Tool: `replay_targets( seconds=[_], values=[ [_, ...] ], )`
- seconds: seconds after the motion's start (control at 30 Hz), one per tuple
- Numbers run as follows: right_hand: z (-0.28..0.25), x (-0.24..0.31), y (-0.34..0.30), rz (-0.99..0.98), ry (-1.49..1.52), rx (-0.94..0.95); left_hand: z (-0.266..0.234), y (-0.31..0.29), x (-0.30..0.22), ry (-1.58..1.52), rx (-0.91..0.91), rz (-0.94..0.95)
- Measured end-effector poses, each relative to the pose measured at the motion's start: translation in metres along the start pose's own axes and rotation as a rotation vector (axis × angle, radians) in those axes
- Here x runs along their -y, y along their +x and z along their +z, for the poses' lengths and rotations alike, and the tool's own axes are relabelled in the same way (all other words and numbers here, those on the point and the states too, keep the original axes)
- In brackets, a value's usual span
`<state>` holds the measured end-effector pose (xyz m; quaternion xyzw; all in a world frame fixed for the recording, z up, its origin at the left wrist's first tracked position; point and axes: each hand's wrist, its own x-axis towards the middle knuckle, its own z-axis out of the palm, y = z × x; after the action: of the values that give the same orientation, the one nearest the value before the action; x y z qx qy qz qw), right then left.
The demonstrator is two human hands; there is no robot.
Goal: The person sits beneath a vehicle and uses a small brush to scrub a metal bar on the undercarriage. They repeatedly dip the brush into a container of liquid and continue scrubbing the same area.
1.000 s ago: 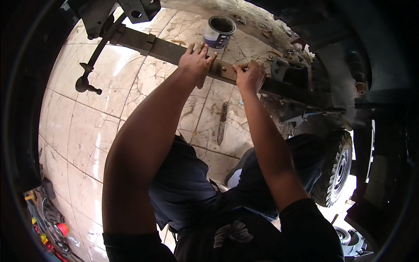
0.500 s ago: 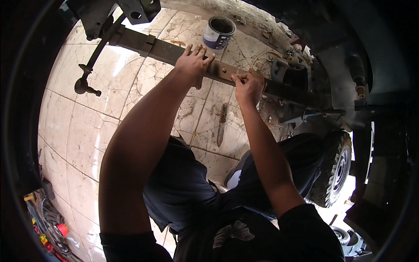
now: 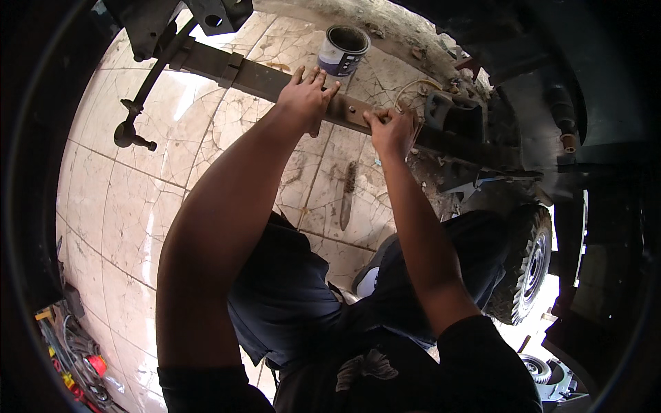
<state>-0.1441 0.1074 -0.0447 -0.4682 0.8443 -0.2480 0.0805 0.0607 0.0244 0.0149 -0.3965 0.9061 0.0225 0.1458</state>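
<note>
Fingers splayed, the left hand (image 3: 305,101) seems to brace the long dark-brown metal beam (image 3: 342,111) ahead; the right hand (image 3: 394,133) apparently works its surface, fingers bent, grip unclear. Next calls for steady bracing.

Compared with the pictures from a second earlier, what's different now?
Only small shifts: the right hand has dipped slightly toward the person at the metal bar, and the left hand has edged slightly leftward along it. No clear grasp or release shows. The open can and the long narrow tool on the floor stayed put.
</note>
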Motion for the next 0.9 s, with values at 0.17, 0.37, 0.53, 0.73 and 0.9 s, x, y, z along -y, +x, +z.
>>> replay_targets(
  seconds=[0.17, 0.37, 0.53, 0.73, 0.9],
  values=[
    [0.008, -0.006, 0.031, 0.031, -0.008, -0.125, -0.002, 0.016, -0.011, -0.047, -0.085, 0.054],
    [-0.002, -0.009, -0.013, -0.142, -0.023, -0.063, 0.01, 0.01, -0.001, -0.042, -0.081, 0.044],
    [0.004, -0.014, 0.041, 0.012, 0.009, -0.048, 0.005, 0.009, -0.015, -0.022, -0.087, 0.086],
    [0.01, -0.012, -0.002, -0.122, -0.106, -0.093, 0.005, -0.003, -0.006, -0.016, -0.066, 0.051],
    [-0.003, -0.006, 0.031, -0.022, -0.045, 0.002, 0.003, 0.004, -0.007, -0.026, -0.053, 0.055]
  ],
)
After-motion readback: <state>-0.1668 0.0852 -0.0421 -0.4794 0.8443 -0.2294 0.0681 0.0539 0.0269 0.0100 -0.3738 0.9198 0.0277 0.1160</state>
